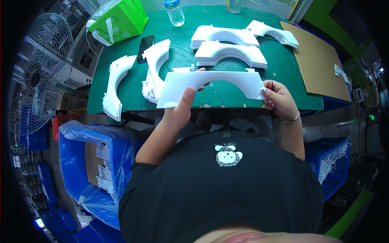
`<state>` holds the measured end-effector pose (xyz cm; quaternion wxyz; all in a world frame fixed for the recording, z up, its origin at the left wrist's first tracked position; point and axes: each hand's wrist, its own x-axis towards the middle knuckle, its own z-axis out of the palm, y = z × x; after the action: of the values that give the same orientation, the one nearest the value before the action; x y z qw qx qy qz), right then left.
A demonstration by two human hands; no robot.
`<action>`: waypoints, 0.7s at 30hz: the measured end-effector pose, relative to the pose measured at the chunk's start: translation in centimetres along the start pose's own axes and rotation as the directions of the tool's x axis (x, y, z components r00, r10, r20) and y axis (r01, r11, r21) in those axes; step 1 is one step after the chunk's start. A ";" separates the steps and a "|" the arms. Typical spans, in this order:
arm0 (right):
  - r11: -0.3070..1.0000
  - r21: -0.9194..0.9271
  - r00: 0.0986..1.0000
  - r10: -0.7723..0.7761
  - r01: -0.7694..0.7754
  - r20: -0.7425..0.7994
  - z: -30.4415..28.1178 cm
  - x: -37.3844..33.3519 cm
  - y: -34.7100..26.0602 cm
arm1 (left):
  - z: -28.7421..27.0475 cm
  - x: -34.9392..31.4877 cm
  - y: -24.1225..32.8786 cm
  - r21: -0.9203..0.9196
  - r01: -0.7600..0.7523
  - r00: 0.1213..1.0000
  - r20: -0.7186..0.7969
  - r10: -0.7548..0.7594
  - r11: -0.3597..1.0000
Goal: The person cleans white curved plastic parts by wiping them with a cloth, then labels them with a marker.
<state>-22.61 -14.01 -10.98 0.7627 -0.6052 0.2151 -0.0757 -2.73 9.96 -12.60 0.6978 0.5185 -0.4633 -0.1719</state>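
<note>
A white arched plastic part [210, 77] is held up in front of me, over the near edge of the green table [133, 87]. My left hand [184, 101] grips its left end, thumb on the near face and fingers behind. At the right end, my right hand [279, 99] pinches the lower corner between thumb and fingers. Small tabs stick up along the part's top edge. Beyond it lie stacks of similar white parts: one stack [233, 54] in the middle, another stack [225, 35] behind that, and a leaning stack [156, 60] to the left.
Another stack [116, 87] lies far left; one more [273, 33] sits back right beside a cardboard sheet [320, 60]. A phone [145, 46], water bottle [175, 14] and green bag [125, 20] stand behind. Blue crates [73, 162] hold white parts below; a fan [38, 77] is at left.
</note>
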 end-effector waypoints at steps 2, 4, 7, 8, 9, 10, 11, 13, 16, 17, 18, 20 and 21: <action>0.999 -0.050 1.000 -0.011 0.011 0.013 -0.3 -0.2 -0.1 | 0.8 -0.1 1.5 -0.089 0.095 0.987 -0.120 -0.105 0.992; 0.953 -0.275 0.991 -0.136 0.128 -0.008 -0.4 -0.2 -0.4 | 1.1 -0.3 2.3 -0.132 0.093 0.990 -0.094 -0.106 0.987; 0.816 -0.414 0.896 -0.444 0.403 -0.003 0.4 -0.4 -1.5 | 1.9 -1.3 3.4 -0.183 0.159 0.986 -0.012 -0.164 0.970; 0.818 -0.412 0.895 -0.445 0.402 -0.010 1.0 -0.5 -1.7 | 2.1 -1.5 3.6 -0.123 0.175 0.984 0.055 -0.169 0.977; 0.663 -0.512 0.804 -0.586 0.546 0.099 1.8 -0.5 -2.1 | 2.4 -1.8 3.8 -0.063 0.188 0.977 0.118 -0.179 0.980; 0.472 -0.581 0.687 -0.691 0.663 0.223 2.8 -0.6 -2.6 | 2.7 -2.2 3.9 -0.063 0.192 0.976 0.121 -0.183 0.979; 0.650 -0.516 0.815 -0.546 0.558 0.193 4.0 -1.5 -3.2 | 3.0 -2.7 4.0 -0.097 0.232 0.966 0.138 -0.218 0.968; 0.527 -0.591 0.770 -0.571 0.610 0.285 5.7 -1.7 -4.0 | 3.2 -3.2 3.8 -0.139 0.269 0.945 0.230 -0.234 0.953; 0.405 -0.620 0.706 -0.604 0.672 0.371 7.3 -1.5 -3.6 | 3.7 -3.3 4.4 -0.137 0.294 0.942 0.210 -0.263 0.946; 0.416 -0.584 0.685 -0.629 0.696 0.368 7.5 -1.4 -3.2 | 3.7 -3.3 4.5 -0.137 0.295 0.942 0.210 -0.263 0.946; 0.417 -0.584 0.685 -0.629 0.697 0.368 7.5 -1.3 -2.8 | 3.6 -3.3 4.6 -0.110 0.282 0.942 0.221 -0.253 0.953; 0.395 -0.579 0.645 -0.694 0.713 0.321 7.5 -1.3 -2.2 | 3.6 -3.3 4.8 -0.083 0.269 0.942 0.231 -0.244 0.960; 0.396 -0.578 0.645 -0.693 0.713 0.322 7.6 -1.4 -2.2 | 3.6 -3.4 4.9 -0.077 0.274 0.941 0.229 -0.250 0.959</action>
<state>-20.39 -7.25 -7.21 0.3943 -0.8668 -0.0592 -0.2995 -8.64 12.34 -9.74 0.6408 0.5156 -0.4535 -0.3435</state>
